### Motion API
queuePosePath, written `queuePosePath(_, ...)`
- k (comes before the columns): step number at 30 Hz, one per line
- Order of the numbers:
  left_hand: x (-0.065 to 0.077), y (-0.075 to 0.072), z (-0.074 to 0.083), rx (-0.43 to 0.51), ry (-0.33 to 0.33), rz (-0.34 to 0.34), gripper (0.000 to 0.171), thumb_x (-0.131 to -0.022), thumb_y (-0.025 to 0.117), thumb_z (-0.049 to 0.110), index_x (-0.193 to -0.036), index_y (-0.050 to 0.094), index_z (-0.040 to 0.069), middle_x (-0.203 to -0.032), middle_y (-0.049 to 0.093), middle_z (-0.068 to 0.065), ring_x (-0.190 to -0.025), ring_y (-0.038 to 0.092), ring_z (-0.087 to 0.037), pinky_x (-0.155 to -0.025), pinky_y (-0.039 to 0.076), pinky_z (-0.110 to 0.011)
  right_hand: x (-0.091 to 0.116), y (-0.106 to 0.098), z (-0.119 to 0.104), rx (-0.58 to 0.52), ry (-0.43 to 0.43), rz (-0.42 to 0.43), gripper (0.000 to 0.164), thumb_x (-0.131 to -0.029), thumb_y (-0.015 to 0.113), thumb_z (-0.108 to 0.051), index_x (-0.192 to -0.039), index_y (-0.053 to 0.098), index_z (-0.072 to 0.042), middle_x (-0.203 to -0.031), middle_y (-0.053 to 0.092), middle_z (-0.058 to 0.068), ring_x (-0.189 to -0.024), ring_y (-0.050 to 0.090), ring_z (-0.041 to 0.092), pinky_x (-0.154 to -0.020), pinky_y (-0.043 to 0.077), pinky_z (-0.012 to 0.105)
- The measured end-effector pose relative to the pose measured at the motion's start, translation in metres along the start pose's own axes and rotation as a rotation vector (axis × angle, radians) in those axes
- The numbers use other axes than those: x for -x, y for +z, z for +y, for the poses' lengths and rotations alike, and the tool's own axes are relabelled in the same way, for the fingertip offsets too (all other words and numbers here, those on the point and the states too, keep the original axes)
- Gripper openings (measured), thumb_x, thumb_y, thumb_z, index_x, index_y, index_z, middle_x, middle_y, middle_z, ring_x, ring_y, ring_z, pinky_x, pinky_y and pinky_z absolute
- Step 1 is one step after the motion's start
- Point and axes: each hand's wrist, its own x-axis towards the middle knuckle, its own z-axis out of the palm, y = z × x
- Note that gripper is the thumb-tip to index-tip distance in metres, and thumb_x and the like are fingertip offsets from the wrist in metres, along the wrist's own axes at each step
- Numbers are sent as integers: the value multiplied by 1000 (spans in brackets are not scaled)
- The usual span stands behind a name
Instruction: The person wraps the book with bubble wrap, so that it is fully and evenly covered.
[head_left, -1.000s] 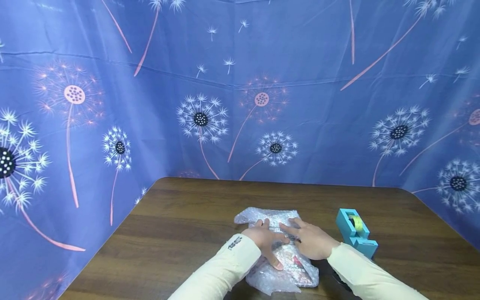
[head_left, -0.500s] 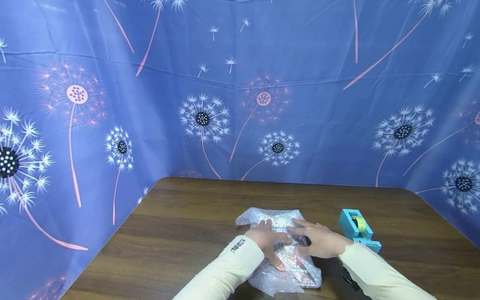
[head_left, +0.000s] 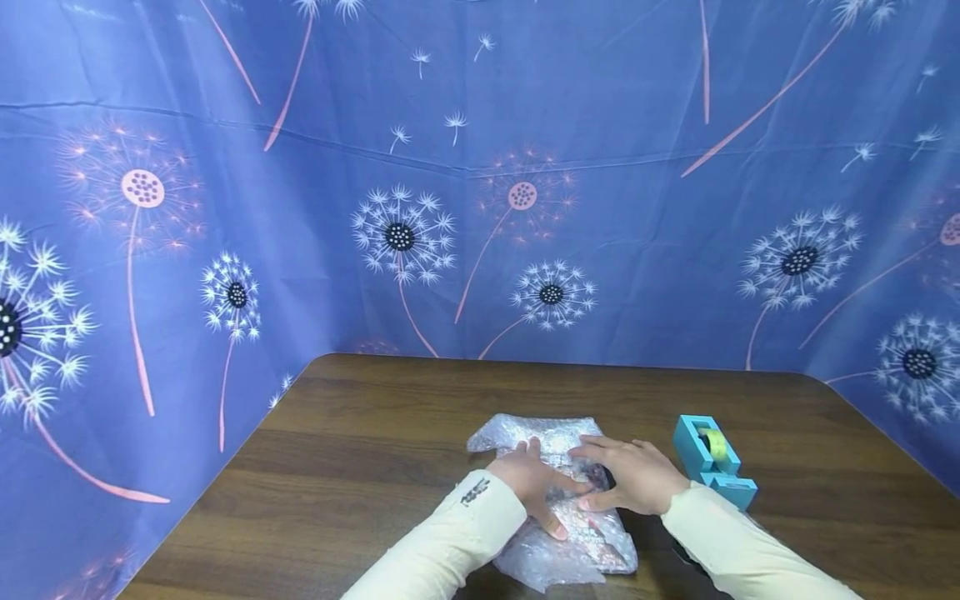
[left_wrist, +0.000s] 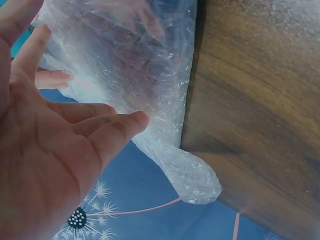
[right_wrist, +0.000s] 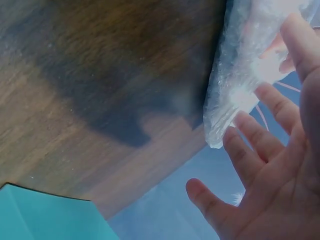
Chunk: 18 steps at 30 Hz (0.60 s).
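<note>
A flat package in clear bubble wrap (head_left: 551, 560) lies on the wooden table, its loose ends crumpled at top and bottom. Red print shows faintly through the plastic. My left hand (head_left: 528, 482) rests on it with fingers spread and the thumb toward me. In the left wrist view those fingers (left_wrist: 117, 135) are straight along the bubble wrap (left_wrist: 150, 75). Over the package's right side is my right hand (head_left: 637, 477), fingers apart and pointing left, with the thumb close to the left fingers. The right wrist view shows its fingertips (right_wrist: 245, 142) right at the wrap's edge (right_wrist: 220, 95).
To the right of the package stands a teal tape dispenser (head_left: 712, 467) with a yellow-green roll (head_left: 716, 446). A dark thing (head_left: 684, 557) is mostly hidden under the right sleeve. Behind the table (head_left: 360, 467) hangs a blue dandelion-print cloth (head_left: 645, 275).
My right hand lifts slightly, shifts rightward off the package's middle, then comes back left toward the left hand. The left hand stays on the wrap, and the package keeps its place.
</note>
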Motion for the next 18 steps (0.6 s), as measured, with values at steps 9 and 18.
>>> queuePosePath(9, -1, 2, 2, -20, -2, -6, 71, -76, 84, 51, -141, 55, 52, -159, 37, -18, -147, 33, -40, -114, 36, -55, 13, 6, 3, -15, -26, -99, 67, -99, 64, -44, -151, 48, -6, -158, 37, 24, -140, 40, 48, -104, 28, 77)
queuePosePath(18, -2, 2, -1, -31, 15, -1, 74, -75, 83, 52, -142, 52, 56, -160, 37, -17, -147, 32, -41, -113, 36, -57, 10, 6, 12, -170, -49, -165, 77, -103, 57, -46, -160, 26, -4, -163, 24, 26, -144, 30, 52, -106, 31, 73)
